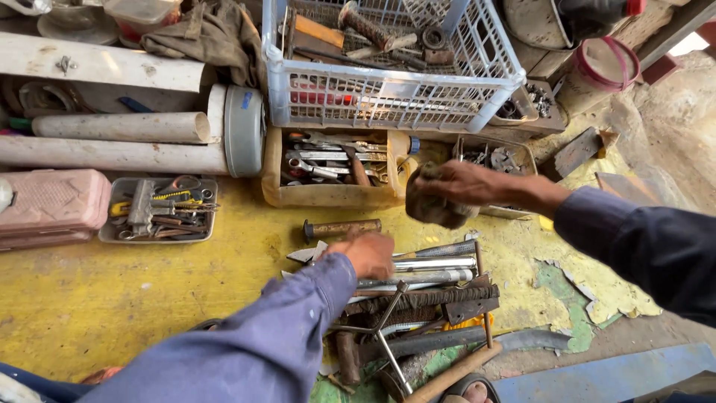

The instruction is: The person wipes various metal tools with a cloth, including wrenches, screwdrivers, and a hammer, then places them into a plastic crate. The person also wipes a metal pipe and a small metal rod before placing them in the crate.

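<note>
A worn yellow-painted floor [134, 298] serves as the workspace, crowded with tools and scrap. A person in blue sleeves reaches over a loose pile of metal tools [425, 298] lying on the floor. The left hand [369, 254] is lowered onto the top of that pile, knuckles up and fingers curled under; whether it has closed on anything cannot be told, since the fingers are hidden beneath the hand. Chrome rods [432, 263] lie just beside it, to its right. The right hand [462, 185] is closed around a crumpled brown rag [432, 203], holding it in the air above the far edge of the pile. Near the left hand, a short rusty cylinder [341, 227] lies on the floor. Behind it stands a tan tray of wrenches [335, 168], and beyond that a white plastic crate [388, 63] holding rusty parts. To the left, a shallow grey tray of small hand tools [158, 210] sits next to a pink case [52, 205], with white pipes [119, 138] stacked behind them.
</note>
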